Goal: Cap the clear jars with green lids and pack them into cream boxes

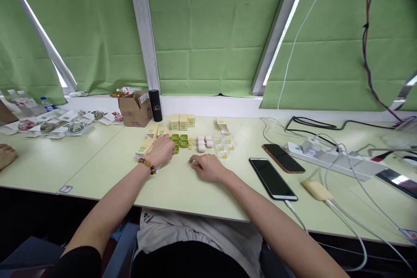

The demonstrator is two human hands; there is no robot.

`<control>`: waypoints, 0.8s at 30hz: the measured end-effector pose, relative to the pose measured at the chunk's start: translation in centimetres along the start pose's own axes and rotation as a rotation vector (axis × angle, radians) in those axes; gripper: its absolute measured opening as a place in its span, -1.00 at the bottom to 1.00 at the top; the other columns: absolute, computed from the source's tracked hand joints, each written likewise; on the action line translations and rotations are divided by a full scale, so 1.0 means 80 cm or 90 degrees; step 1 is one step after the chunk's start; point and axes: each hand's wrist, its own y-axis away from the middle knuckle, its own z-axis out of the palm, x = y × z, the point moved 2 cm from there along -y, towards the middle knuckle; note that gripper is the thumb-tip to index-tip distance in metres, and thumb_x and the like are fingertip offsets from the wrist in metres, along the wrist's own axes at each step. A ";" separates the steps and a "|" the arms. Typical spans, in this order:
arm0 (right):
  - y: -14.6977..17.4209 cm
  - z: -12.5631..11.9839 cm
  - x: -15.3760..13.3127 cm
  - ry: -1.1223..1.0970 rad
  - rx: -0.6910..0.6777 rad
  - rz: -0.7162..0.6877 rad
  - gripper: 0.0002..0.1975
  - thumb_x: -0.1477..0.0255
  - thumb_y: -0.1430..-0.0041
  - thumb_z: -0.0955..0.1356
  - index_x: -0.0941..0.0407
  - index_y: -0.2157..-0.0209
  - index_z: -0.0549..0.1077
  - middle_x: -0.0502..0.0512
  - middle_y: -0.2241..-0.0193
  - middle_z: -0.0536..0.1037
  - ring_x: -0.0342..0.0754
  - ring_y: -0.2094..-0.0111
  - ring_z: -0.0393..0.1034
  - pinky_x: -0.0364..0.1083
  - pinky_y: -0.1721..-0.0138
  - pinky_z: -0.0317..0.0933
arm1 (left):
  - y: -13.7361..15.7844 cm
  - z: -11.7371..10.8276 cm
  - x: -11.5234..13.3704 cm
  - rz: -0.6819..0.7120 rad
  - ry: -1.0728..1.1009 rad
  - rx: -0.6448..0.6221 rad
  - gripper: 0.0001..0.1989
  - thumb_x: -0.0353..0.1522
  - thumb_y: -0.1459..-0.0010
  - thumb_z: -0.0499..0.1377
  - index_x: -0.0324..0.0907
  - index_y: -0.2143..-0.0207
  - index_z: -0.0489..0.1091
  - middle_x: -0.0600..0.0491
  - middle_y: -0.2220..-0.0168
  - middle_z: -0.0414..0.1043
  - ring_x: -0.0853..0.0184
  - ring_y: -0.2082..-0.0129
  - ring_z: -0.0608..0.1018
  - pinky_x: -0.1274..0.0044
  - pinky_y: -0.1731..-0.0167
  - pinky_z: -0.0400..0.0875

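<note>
My left hand (162, 150), with a beaded bracelet (147, 165) on its wrist, reaches over the pale yellow boxes (146, 147) beside small green square cases (184, 140). Its fingers bend downward and the fingertips are hidden, so any hold cannot be made out. Resting on the table, my right hand (208, 167) has loosely bent fingers, thumb and forefinger apart, and nothing in them. Beyond it lie small yellowish pieces (192, 143), pale pink rounded blocks (201, 148) and clear round containers with yellow centres (223, 154).
More yellow boxes (183, 122) stand behind, near a black cylinder (155, 105) and a cardboard carton (135, 110). Phones (273, 178) and a white power strip (335, 160) with cables lie rightward. Bagged items (48, 127) and another person's hand (6, 155) are at left.
</note>
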 end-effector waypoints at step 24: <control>0.000 -0.005 0.015 -0.374 0.516 -0.037 -0.41 0.32 -0.29 0.41 -0.03 -0.29 0.19 0.23 -0.08 0.51 0.08 0.08 0.55 -0.01 0.32 0.52 | -0.018 -0.046 0.083 -0.062 0.802 0.189 -0.71 -0.10 -0.23 0.34 -0.15 0.30 0.55 0.03 0.43 0.45 0.30 0.42 0.40 0.43 0.33 0.25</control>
